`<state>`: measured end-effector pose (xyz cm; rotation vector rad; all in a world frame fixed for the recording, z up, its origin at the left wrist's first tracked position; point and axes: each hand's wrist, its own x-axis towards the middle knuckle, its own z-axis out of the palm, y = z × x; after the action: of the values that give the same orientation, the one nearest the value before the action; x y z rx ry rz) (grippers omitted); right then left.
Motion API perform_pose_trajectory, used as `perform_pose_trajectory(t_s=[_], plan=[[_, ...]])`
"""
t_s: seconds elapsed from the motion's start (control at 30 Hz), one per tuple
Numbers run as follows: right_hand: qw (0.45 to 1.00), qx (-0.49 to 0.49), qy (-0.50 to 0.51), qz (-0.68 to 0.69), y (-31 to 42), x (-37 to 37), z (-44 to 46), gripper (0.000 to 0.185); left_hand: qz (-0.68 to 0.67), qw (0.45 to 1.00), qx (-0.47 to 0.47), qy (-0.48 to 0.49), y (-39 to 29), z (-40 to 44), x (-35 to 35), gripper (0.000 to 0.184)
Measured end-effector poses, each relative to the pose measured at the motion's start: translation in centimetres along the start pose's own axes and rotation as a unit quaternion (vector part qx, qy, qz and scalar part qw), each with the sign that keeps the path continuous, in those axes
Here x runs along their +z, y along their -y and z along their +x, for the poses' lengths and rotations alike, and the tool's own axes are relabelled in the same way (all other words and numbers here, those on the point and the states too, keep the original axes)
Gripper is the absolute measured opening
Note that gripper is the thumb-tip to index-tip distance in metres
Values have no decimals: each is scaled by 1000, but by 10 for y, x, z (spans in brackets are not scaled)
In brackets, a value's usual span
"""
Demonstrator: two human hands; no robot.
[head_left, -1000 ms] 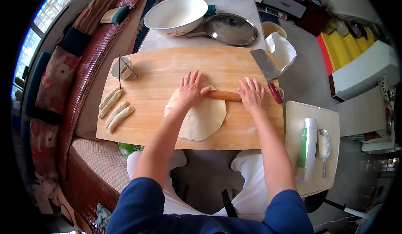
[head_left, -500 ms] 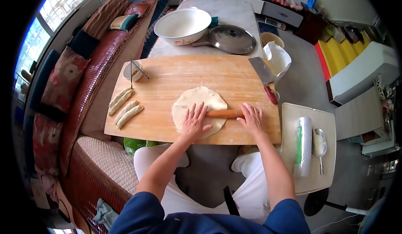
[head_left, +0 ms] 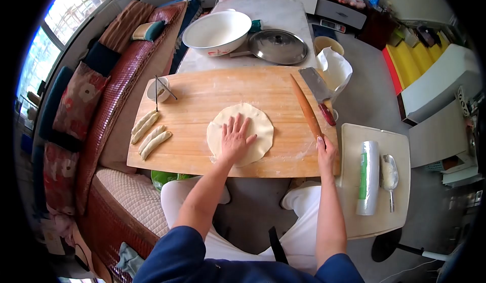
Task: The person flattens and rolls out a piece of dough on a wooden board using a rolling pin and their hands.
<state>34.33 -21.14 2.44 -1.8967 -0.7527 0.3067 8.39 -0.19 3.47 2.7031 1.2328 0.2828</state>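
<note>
A round, flat sheet of dough (head_left: pixel 260 138) lies on the wooden board (head_left: pixel 202 90). My left hand (head_left: pixel 236 140) rests on its middle with the fingers stretched out. At the board's right side my right hand (head_left: pixel 326 150) grips the near end of a tapered wooden rolling pin (head_left: pixel 306 106), which points away from me, off the dough. Just right of the pin lies a cleaver (head_left: pixel 317 89) with a red handle. Several strips of twisted dough (head_left: pixel 152 135) sit at the board's left, by a small bowl (head_left: pixel 158 89) with dark chopsticks across it.
Behind the board, a big white basin (head_left: pixel 217 32) and a pan lid (head_left: pixel 278 46) stand on the table. To the right, a stool (head_left: pixel 349 222) bears a roll of plastic wrap (head_left: pixel 369 176) and a metal scoop (head_left: pixel 390 176) with flour. A sofa (head_left: pixel 121 80) runs along the left.
The rolling pin has left the dough and swung to the right, now held by one end in my right hand. My left hand is off the pin, flat on the dough.
</note>
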Motion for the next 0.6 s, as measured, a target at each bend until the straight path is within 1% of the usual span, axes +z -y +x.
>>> perform_pose_trajectory(t_s=[0.07, 0.1, 0.17, 0.2, 0.23, 0.37, 0.4, 0.43, 0.47, 0.5, 0.53, 0.6], plan=[[998, 19, 14, -58, 11, 5, 6, 33, 10, 998, 46, 37, 12, 16, -1, 70], [997, -22, 7, -70, 11, 11, 7, 34, 14, 996, 69, 54, 17, 24, -4, 69], [990, -104, -3, -100, 9, 21, 8, 36, 28, 985, 149, 77, 27, 34, -8, 66], [990, -93, 31, -104, 20, 17, 7, 37, 32, 979, 181, 83, 32, 37, -9, 65], [987, -102, 40, -114, 22, 16, 5, 37, 34, 973, 213, 88, 38, 38, -10, 65], [972, -162, 82, -147, 17, 8, 9, 38, 18, 961, 255, 105, 58, 45, -13, 61], [968, -177, 93, -151, 13, 8, 12, 38, -7, 965, 234, 119, 57, 39, -24, 62], [962, -192, 111, -160, 16, 7, 16, 37, -101, 978, 167, 71, 64, 31, -19, 63], [956, -205, 130, -167, 18, 8, 20, 36, -192, 976, 98, 25, 72, 20, -14, 65], [949, -216, 151, -171, 21, 13, 22, 36, -277, 960, 26, -21, 79, 9, -9, 66], [940, -236, 167, -182, 26, 20, 26, 35, -243, 969, 15, -49, 74, 0, -10, 70], [916, -280, 200, -208, 37, 38, 44, 35, -103, 993, 62, -10, 49, -12, -19, 72]])
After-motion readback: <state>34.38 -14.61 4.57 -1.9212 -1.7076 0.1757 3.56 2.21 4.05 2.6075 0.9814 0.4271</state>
